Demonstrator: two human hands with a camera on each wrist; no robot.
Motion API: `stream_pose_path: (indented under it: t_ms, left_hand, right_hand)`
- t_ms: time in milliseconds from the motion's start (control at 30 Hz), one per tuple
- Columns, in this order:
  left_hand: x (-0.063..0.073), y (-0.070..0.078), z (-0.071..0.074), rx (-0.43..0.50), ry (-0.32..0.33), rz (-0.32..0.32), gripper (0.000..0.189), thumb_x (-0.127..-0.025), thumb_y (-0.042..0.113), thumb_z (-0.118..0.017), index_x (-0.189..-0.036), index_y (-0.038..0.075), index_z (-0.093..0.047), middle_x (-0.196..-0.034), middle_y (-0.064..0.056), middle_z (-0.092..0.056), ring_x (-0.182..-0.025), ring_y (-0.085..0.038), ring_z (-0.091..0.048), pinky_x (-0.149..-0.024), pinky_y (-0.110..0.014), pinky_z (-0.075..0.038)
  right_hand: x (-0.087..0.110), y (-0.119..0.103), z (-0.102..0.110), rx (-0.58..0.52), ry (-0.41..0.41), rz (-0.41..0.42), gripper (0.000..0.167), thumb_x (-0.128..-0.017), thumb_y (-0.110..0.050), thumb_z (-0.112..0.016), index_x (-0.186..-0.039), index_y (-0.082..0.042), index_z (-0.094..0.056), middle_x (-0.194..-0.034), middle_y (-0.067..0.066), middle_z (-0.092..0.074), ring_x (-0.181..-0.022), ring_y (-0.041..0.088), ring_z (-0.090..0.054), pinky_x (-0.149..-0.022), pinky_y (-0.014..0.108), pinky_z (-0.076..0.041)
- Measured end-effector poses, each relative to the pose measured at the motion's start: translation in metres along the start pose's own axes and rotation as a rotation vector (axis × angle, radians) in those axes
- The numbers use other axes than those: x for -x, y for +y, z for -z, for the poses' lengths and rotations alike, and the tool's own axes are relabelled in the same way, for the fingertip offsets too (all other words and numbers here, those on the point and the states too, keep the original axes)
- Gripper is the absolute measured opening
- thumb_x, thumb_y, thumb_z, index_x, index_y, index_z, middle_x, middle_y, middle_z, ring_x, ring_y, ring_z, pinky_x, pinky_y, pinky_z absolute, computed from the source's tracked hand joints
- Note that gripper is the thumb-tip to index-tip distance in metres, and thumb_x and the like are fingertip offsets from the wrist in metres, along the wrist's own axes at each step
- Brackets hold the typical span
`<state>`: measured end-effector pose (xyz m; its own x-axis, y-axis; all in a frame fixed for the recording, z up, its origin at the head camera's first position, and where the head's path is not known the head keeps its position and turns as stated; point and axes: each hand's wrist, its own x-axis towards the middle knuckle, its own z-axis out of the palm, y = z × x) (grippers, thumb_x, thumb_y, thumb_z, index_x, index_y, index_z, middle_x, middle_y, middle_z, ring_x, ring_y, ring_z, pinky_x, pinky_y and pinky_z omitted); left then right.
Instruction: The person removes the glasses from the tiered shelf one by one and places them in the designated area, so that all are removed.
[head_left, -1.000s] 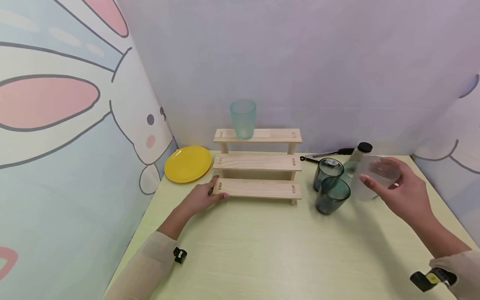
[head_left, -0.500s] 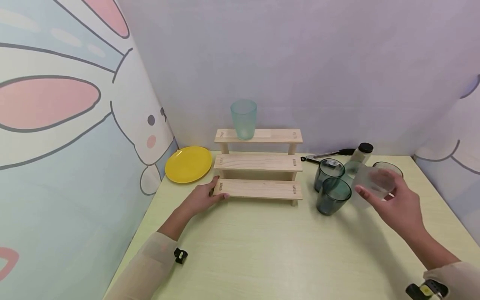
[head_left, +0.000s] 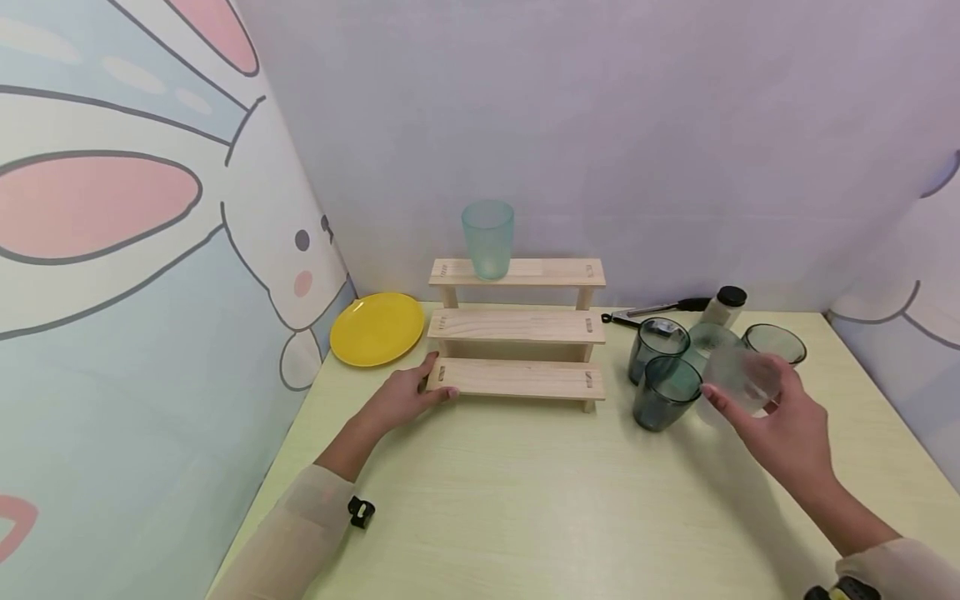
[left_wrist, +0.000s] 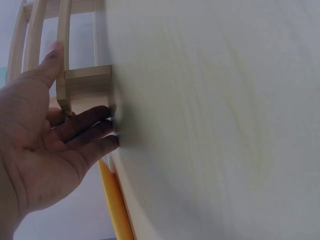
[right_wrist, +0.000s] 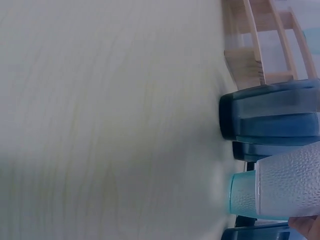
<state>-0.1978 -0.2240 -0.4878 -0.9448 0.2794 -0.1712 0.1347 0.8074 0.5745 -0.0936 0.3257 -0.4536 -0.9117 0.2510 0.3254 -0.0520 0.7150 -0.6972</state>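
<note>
My left hand (head_left: 397, 398) grips the left end of the lowest board of a three-tier wooden shelf stand (head_left: 517, 325). In the left wrist view its thumb lies on the board and its fingers (left_wrist: 92, 132) bend beside the leg. My right hand (head_left: 791, 425) holds a clear textured tumbler (head_left: 738, 379) off the table, among the other tumblers. In the right wrist view this tumbler (right_wrist: 290, 185) partly covers a teal tumbler (right_wrist: 242, 195). Two dark grey tumblers (head_left: 663, 396) stand to its left. A frosted teal tumbler (head_left: 489, 242) stands upright on the top board.
A yellow plate (head_left: 377, 329) lies left of the stand. Behind the tumblers are a jar with a black lid (head_left: 726, 304) and a black-handled utensil (head_left: 675, 306). Another grey-green tumbler (head_left: 776, 340) stands behind my right hand. Walls border the table's back and sides.
My right hand has moved left and down with the clear tumbler, uncovering the grey-green tumbler behind it. My left hand has stayed on the stand.
</note>
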Motion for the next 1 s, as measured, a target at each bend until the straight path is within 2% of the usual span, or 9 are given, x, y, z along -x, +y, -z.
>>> stream_pose_path:
  t_ms: [300,467,700,900,1000]
  left_hand:
    - [0.0,0.001,0.0,-0.01,-0.006,0.014,0.113,-0.096,0.076,-0.07,-0.177,0.012,-0.024,-0.169,-0.025,-0.05,-0.149,-0.037,-0.059,-0.119,-0.057,-0.052]
    - [0.0,0.001,0.0,-0.016,-0.002,0.011,0.113,-0.097,0.076,-0.07,-0.177,0.011,-0.025,-0.168,-0.025,-0.051,-0.148,-0.037,-0.06,-0.118,-0.057,-0.052]
    - [-0.001,0.0,0.0,-0.018,0.002,0.007,0.111,-0.098,0.075,-0.069,-0.177,0.01,-0.026,-0.167,-0.026,-0.052,-0.146,-0.037,-0.061,-0.117,-0.057,-0.053]
    - [-0.001,0.0,-0.001,-0.021,0.001,0.005,0.11,-0.098,0.074,-0.07,-0.177,0.011,-0.026,-0.166,-0.026,-0.053,-0.145,-0.037,-0.062,-0.117,-0.057,-0.053]
    - [-0.002,0.0,-0.001,-0.019,0.001,0.006,0.111,-0.097,0.075,-0.069,-0.177,0.011,-0.026,-0.166,-0.026,-0.053,-0.144,-0.036,-0.063,-0.116,-0.056,-0.054]
  right_hand:
    - [0.008,0.006,-0.008,0.025,0.012,-0.014,0.081,-0.092,-0.035,-0.093,-0.156,-0.007,-0.053,-0.137,0.03,-0.07,-0.094,-0.022,-0.043,-0.075,0.012,-0.038]
    - [0.009,0.01,-0.007,0.03,-0.011,-0.004,0.081,-0.092,-0.034,-0.092,-0.158,-0.008,-0.052,-0.137,0.031,-0.07,-0.089,-0.02,-0.043,-0.073,0.01,-0.038]
    - [0.01,0.018,-0.009,0.066,-0.068,-0.014,0.087,-0.094,-0.039,-0.091,-0.161,-0.005,-0.047,-0.137,0.034,-0.068,-0.084,-0.009,-0.045,-0.067,0.015,-0.037]
    - [0.012,0.025,-0.014,0.055,-0.075,-0.003,0.084,-0.094,-0.036,-0.091,-0.159,-0.005,-0.048,-0.137,0.032,-0.069,-0.086,-0.01,-0.045,-0.069,0.013,-0.038]
    - [0.013,0.026,-0.017,0.07,-0.084,-0.005,0.085,-0.095,-0.037,-0.091,-0.159,-0.003,-0.046,-0.138,0.033,-0.068,-0.09,0.004,-0.054,-0.067,0.013,-0.037]
